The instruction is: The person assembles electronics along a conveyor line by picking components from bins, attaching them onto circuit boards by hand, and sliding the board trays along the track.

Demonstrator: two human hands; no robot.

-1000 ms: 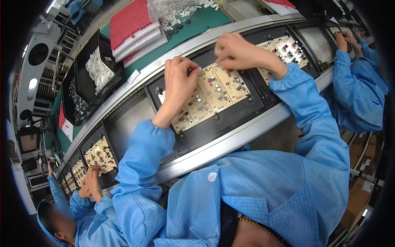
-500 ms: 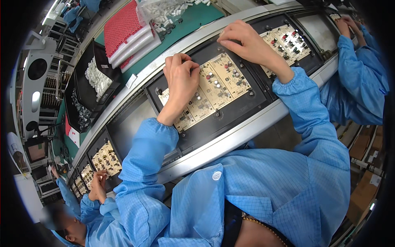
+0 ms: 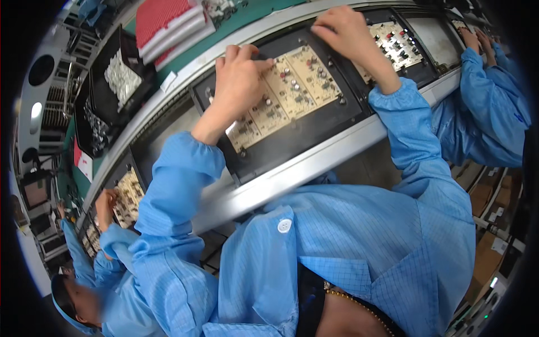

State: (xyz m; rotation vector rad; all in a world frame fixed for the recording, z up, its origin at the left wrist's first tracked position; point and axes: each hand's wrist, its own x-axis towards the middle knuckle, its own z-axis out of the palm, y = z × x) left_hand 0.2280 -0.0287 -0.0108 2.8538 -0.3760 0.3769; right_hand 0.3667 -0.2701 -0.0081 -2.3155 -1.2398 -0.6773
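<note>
Lying in a black carrier (image 3: 306,133), the tan circuit board (image 3: 287,103) appears light, stiff, fragile; its edges are the safest hold. Left hand (image 3: 238,81), fingers bent, covers its far left; right hand (image 3: 346,32), half-curled, hangs beyond its far right corner. Whether either holds anything: indeterminable.

Shows tan on the circuit board (image 3: 289,104), dotted with red, black and silvery-white parts (image 3: 294,84), black on the tray (image 3: 264,163), silver on the rail (image 3: 297,174), fine dark checks over the blue jacket (image 3: 353,236), red on the sheets (image 3: 163,17), and seemingly off-white on the blurred pieces (image 3: 122,81).
</note>
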